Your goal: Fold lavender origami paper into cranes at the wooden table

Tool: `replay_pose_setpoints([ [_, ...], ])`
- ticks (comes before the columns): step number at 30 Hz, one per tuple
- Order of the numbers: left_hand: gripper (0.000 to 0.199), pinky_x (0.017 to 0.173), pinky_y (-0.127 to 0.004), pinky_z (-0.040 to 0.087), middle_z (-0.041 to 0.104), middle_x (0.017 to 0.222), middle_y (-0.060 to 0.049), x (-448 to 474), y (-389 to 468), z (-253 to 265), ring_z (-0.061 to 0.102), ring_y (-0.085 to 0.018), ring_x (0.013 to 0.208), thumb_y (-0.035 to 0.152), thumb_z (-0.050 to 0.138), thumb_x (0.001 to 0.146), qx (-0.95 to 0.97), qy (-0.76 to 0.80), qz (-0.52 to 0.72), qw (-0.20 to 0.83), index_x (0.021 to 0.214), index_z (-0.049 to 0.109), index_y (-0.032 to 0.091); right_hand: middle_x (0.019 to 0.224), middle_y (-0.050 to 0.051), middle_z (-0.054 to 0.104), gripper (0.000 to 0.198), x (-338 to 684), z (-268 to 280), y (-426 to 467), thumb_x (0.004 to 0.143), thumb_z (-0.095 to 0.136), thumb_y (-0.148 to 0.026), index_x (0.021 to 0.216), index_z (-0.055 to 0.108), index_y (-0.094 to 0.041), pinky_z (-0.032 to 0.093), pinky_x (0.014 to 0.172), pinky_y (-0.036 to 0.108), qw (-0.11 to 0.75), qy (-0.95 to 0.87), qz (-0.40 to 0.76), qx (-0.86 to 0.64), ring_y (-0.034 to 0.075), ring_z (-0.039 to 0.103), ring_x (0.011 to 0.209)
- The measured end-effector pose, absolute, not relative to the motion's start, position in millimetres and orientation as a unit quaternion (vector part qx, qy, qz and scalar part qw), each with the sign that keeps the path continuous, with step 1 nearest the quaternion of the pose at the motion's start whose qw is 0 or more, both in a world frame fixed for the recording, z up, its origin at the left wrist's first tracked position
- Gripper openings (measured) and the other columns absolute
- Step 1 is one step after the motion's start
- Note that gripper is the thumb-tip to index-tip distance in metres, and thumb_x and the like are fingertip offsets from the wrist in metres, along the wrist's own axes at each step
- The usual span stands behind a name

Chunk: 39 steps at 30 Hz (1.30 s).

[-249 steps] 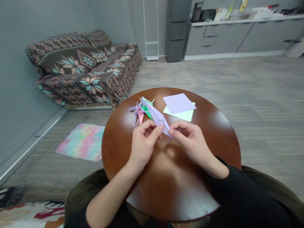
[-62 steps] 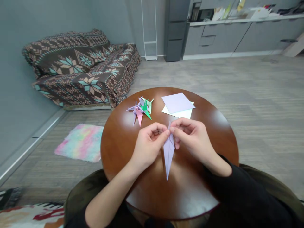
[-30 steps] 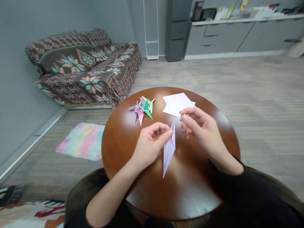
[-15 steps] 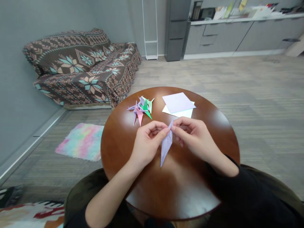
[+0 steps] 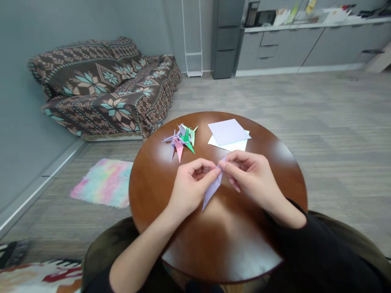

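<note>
Between my hands, above the round wooden table [image 5: 222,244], is a lavender piece of folded paper [image 5: 211,192], long and narrow with a pointed lower end. My left hand [image 5: 194,181] pinches its upper left edge between thumb and fingers. On the other side, my right hand [image 5: 249,171] grips the upper part with thumb and forefinger, close against the left fingertips. The fingers hide much of the paper's top; only a small tip shows above them.
Several folded paper cranes [image 5: 180,140] in lavender, pink and green lie together at the table's far left. Beyond my right hand, a lavender paper sheet [image 5: 229,131] overlaps a whitish sheet [image 5: 240,145]. A patterned sofa [image 5: 116,89] and a fluffy pastel rug [image 5: 104,183] are to the left.
The folded paper has tilted, its lower point swinging slightly left and up. Both hands stay pinched on it, with the right fingertips nearer the left ones.
</note>
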<state>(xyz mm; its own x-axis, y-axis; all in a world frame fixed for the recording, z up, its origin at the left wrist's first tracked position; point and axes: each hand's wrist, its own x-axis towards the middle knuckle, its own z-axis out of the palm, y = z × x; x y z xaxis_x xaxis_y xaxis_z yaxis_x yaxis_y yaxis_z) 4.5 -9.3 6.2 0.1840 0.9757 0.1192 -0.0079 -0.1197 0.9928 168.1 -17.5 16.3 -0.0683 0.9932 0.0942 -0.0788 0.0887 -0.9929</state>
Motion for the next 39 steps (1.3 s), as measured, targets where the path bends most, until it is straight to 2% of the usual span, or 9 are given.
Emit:
replay_pose_setpoints([
  [5, 0.017, 0.068, -0.024, 0.055, 0.074, 0.075, -0.003, 3.9, -10.3, 8.3, 0.067, -0.014, 0.069, 0.029, 0.083, 0.076, 0.564, 0.415, 0.484, 0.525, 0.076, 0.074, 0.015, 0.044, -0.006, 0.053, 0.026, 164.1, 15.9, -19.8, 0.080, 0.081, -0.038, 0.076, 0.067, -0.017, 0.030, 0.033, 0.019, 0.533, -0.492, 0.529, -0.440, 0.006, 0.040, 0.033],
  [10, 0.016, 0.064, -0.024, 0.053, 0.075, 0.075, -0.004, 3.1, -11.9, 9.8, 0.066, -0.015, 0.067, 0.029, 0.084, 0.074, 0.562, 0.419, 0.469, 0.537, 0.075, 0.075, 0.015, 0.050, -0.005, 0.050, 0.026, 168.6, 12.6, -12.8, 0.089, 0.066, -0.037, 0.071, 0.064, -0.019, 0.026, 0.032, 0.019, 0.558, -0.455, 0.539, -0.438, 0.007, 0.039, 0.036],
  [13, 0.017, 0.060, -0.023, 0.050, 0.073, 0.072, -0.003, 2.9, -11.3, 8.6, 0.064, -0.014, 0.063, 0.029, 0.084, 0.074, 0.561, 0.422, 0.455, 0.548, 0.075, 0.074, 0.015, 0.064, -0.002, 0.057, 0.024, 180.3, 14.5, -6.6, 0.093, 0.066, -0.039, 0.081, 0.069, -0.018, 0.037, 0.041, 0.021, 0.579, -0.521, 0.448, -0.439, 0.008, 0.048, 0.048],
  [17, 0.018, 0.060, -0.022, 0.048, 0.072, 0.071, -0.003, 2.7, -9.0, 9.3, 0.062, -0.013, 0.063, 0.030, 0.083, 0.076, 0.572, 0.420, 0.439, 0.552, 0.075, 0.074, 0.014, 0.086, 0.002, 0.067, 0.022, 191.7, 17.9, -4.7, 0.086, 0.078, -0.037, 0.097, 0.071, -0.019, 0.048, 0.058, 0.024, 0.485, -0.621, 0.466, -0.402, 0.012, 0.058, 0.068],
  [20, 0.018, 0.067, -0.024, 0.050, 0.075, 0.076, -0.004, 1.8, -7.1, 11.2, 0.065, -0.015, 0.069, 0.032, 0.079, 0.080, 0.591, 0.408, 0.424, 0.552, 0.079, 0.076, 0.015, 0.076, 0.001, 0.065, 0.021, 192.9, 18.8, -5.2, 0.086, 0.079, -0.037, 0.087, 0.070, -0.018, 0.046, 0.057, 0.025, 0.446, -0.638, 0.483, -0.400, 0.012, 0.057, 0.063],
  [23, 0.019, 0.068, -0.024, 0.050, 0.075, 0.079, -0.004, -0.6, -4.8, 11.2, 0.065, -0.015, 0.071, 0.034, 0.077, 0.083, 0.600, 0.405, 0.408, 0.556, 0.084, 0.077, 0.015, 0.067, 0.000, 0.064, 0.025, 193.4, 19.8, -3.9, 0.086, 0.078, -0.041, 0.084, 0.068, -0.018, 0.048, 0.055, 0.026, 0.474, -0.613, 0.480, -0.411, 0.012, 0.058, 0.056],
  [26, 0.019, 0.066, -0.023, 0.048, 0.074, 0.076, -0.003, -3.9, -2.5, 8.7, 0.063, -0.014, 0.068, 0.033, 0.077, 0.084, 0.600, 0.415, 0.402, 0.553, 0.083, 0.076, 0.015, 0.068, 0.001, 0.066, 0.026, 197.1, 21.0, -2.0, 0.085, 0.078, -0.041, 0.084, 0.068, -0.017, 0.052, 0.058, 0.028, 0.464, -0.614, 0.489, -0.411, 0.014, 0.062, 0.059],
  [33, 0.022, 0.061, -0.024, 0.043, 0.072, 0.073, -0.004, -7.5, -1.1, 4.7, 0.060, -0.013, 0.064, 0.035, 0.080, 0.081, 0.617, 0.426, 0.363, 0.553, 0.081, 0.078, 0.014, 0.081, 0.002, 0.071, 0.014, 204.0, 19.0, -1.3, 0.092, 0.067, -0.030, 0.086, 0.071, -0.017, 0.047, 0.064, 0.026, 0.356, -0.714, 0.436, -0.416, 0.015, 0.063, 0.072],
  [39, 0.023, 0.059, -0.024, 0.041, 0.071, 0.068, -0.005, -5.9, -3.9, 7.3, 0.058, -0.013, 0.061, 0.036, 0.079, 0.080, 0.624, 0.435, 0.339, 0.553, 0.077, 0.077, 0.013, 0.077, 0.001, 0.068, 0.009, 198.0, 16.2, -3.4, 0.088, 0.065, -0.021, 0.080, 0.067, -0.017, 0.043, 0.062, 0.025, 0.329, -0.757, 0.384, -0.413, 0.014, 0.059, 0.067],
])
